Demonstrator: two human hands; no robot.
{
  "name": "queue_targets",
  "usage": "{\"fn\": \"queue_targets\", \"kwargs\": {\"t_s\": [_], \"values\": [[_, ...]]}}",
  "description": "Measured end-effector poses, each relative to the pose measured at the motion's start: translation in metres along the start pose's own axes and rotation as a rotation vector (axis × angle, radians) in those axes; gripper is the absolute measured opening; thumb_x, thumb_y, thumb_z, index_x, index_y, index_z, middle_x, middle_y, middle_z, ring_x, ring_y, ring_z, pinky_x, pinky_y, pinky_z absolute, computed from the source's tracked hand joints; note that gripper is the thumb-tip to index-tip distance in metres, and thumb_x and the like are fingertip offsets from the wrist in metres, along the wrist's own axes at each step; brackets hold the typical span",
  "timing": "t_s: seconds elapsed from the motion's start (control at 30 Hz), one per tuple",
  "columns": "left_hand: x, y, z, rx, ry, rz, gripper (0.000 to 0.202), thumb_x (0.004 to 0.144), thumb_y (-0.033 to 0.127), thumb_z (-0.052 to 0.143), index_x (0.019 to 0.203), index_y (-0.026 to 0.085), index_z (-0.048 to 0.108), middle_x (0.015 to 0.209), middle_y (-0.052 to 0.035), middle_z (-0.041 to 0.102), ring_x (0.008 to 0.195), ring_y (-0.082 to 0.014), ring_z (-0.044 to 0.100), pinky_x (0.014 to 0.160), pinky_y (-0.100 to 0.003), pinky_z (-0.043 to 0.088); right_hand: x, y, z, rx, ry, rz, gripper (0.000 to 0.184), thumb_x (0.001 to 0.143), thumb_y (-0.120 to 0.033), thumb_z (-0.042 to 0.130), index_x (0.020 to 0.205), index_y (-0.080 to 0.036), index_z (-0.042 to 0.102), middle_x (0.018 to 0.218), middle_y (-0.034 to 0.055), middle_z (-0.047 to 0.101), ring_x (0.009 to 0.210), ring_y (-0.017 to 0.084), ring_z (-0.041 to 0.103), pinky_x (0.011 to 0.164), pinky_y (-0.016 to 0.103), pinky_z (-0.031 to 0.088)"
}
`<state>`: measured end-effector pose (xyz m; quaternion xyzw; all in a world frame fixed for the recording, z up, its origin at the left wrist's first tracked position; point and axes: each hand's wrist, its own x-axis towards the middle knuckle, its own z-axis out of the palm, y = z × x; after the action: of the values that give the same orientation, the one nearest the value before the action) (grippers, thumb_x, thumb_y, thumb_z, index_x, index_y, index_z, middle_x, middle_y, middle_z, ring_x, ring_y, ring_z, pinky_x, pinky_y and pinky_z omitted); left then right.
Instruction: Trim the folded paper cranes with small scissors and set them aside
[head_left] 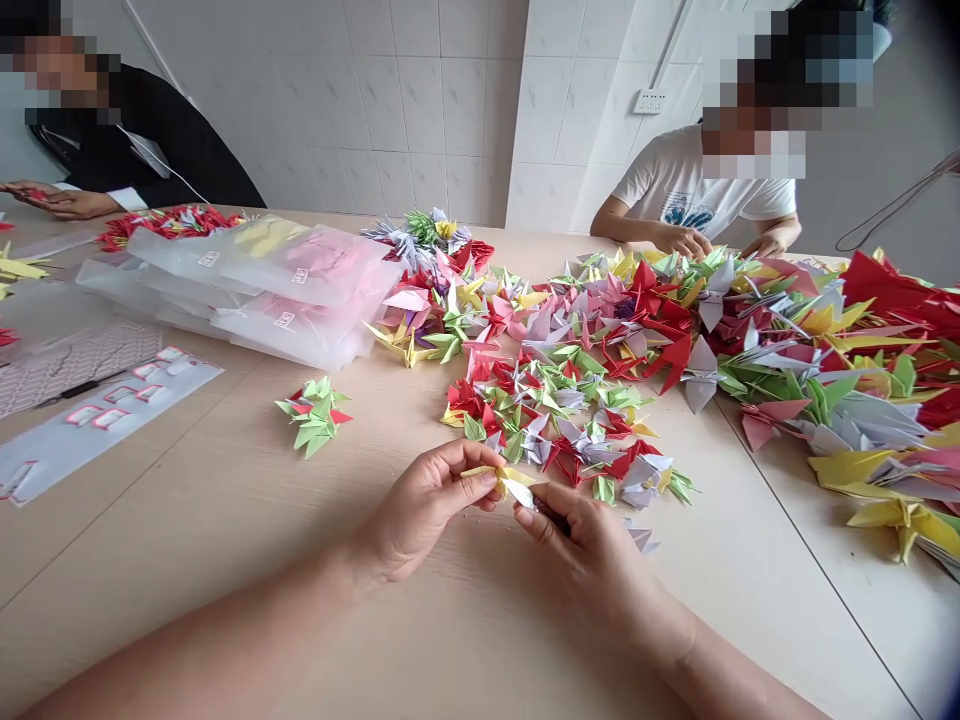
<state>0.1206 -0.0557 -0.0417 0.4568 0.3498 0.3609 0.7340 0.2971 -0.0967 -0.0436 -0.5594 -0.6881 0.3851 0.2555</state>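
Observation:
Near the middle of the table, my left hand pinches a small yellow folded paper piece between thumb and fingertips. My right hand is closed around the dark handle of a small knife, its short pale blade pointing up and left against the yellow paper. Fingers cover part of the paper and most of the handle. Just beyond my hands lies a cluster of folded paper cranes in red, green, white and yellow. A smaller group of green and red cranes lies to the left.
A large heap of paper cranes covers the right side. Clear plastic bags of folded paper lie at the back left, near a sheet with red-edged labels and a dark pen. Two people sit across the table.

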Motion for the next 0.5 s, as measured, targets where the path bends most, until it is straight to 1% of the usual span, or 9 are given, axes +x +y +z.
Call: {"fn": "queue_targets", "kwargs": {"t_s": [0.13,0.3,0.5], "values": [[-0.0002,0.0002,0.0004,-0.003,-0.002,-0.004,0.011,0.082,0.022,0.057,0.090,0.016,0.058,0.075,0.0002,0.056,0.073,-0.0098,0.050,0.070,-0.023,0.039,-0.0005,-0.0003,0.0002,-0.069,0.023,-0.014,0.031,0.089,-0.038,0.040,0.065,-0.017,0.043,0.056,-0.0046,0.030,0.051,0.009,0.026,0.043,0.022,0.020],[-0.0003,-0.0002,-0.0003,-0.014,-0.008,-0.014,0.010,0.083,0.021,0.054,0.090,0.016,0.058,0.075,0.0004,0.056,0.073,-0.0093,0.050,0.071,-0.023,0.039,-0.0002,0.0004,0.0008,-0.124,0.059,-0.040,0.031,0.089,-0.036,0.041,0.063,-0.019,0.036,0.055,-0.0055,0.029,0.049,0.009,0.024,0.044,0.021,0.020],[-0.0008,0.0008,-0.0004,-0.007,-0.010,-0.026,0.010,0.083,0.021,0.055,0.090,0.016,0.058,0.075,0.0006,0.056,0.072,-0.0091,0.051,0.071,-0.023,0.039,0.0001,0.0031,0.0018,-0.140,0.072,-0.061,0.032,0.089,-0.036,0.041,0.063,-0.019,0.035,0.055,-0.0055,0.028,0.049,0.009,0.024,0.043,0.021,0.021]]}}
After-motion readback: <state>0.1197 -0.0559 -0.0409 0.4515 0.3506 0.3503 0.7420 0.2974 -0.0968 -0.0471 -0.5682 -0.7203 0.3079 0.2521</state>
